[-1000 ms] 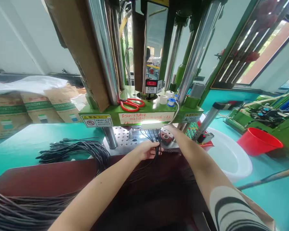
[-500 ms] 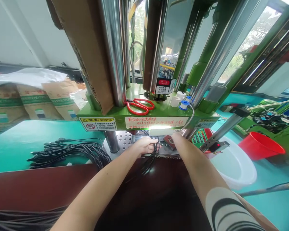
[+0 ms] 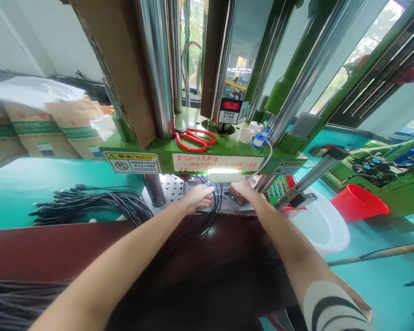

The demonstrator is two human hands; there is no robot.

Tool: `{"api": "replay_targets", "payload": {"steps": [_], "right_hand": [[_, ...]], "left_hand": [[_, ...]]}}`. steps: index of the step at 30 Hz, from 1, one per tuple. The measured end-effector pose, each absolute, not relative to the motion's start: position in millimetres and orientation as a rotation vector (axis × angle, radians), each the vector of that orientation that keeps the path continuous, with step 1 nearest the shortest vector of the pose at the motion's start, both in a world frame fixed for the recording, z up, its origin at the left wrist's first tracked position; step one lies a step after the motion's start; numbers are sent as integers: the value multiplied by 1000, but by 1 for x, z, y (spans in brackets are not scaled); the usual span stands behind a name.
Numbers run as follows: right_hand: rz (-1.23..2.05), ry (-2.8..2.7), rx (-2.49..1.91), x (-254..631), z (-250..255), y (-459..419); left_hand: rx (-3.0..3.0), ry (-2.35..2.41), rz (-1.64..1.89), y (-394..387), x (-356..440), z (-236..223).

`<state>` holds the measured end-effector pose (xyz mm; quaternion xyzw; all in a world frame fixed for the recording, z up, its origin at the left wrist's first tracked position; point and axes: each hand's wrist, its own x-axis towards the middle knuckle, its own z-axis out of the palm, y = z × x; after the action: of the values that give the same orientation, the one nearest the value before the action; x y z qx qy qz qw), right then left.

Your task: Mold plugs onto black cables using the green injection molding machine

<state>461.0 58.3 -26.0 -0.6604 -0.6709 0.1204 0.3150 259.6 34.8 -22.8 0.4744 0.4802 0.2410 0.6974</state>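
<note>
Under the green press plate, my left hand [image 3: 199, 197] is beside a bundle of thin black cables [image 3: 216, 202]. Its thumb is apart from the bent fingers, and the thumb tip reaches the cables. The cables run from the metal mould area down over the dark front edge. My right hand [image 3: 243, 187] is closed at a reddish-brown block [image 3: 237, 195] on the metal bed, just below the lit lamp [image 3: 226, 176]. The lamp and plate hide part of the fingers. The perforated metal plate [image 3: 170, 187] lies left of my hands.
Red-handled scissors [image 3: 195, 140] and small spools [image 3: 258, 140] lie on the green press plate [image 3: 165, 162]. A heap of black cables [image 3: 89, 204] is at left. Chrome columns [image 3: 157, 69] rise ahead. At right are a control panel [image 3: 278, 189], white tub [image 3: 326, 225] and red bucket [image 3: 359, 202].
My left hand has drawn slightly left, and the cables no longer lie between its thumb and fingers. My right hand has come out from behind the lamp onto the block. The view has shifted.
</note>
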Motion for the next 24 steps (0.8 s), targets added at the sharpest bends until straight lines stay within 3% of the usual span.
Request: {"api": "replay_targets", "payload": {"steps": [2,4,11,17,24], "right_hand": [[387,-1766,-1691,465,-30,38],[462,-1755,-1638,469,-33,17],[852,-1458,-1630,441,-42,9],[1117,-1274,-1596,412,-46,18],[1088,-1189,-1541,422,-40,16]], "left_hand": [[1271,1165,585,14,231,-19],[1870,1267,556,-18,196,-18],[2764,1544,105,-109,148,-33],[2744,1512,-42,-99,171,-44],[2567,1548,-60,-95,188,-52]]}}
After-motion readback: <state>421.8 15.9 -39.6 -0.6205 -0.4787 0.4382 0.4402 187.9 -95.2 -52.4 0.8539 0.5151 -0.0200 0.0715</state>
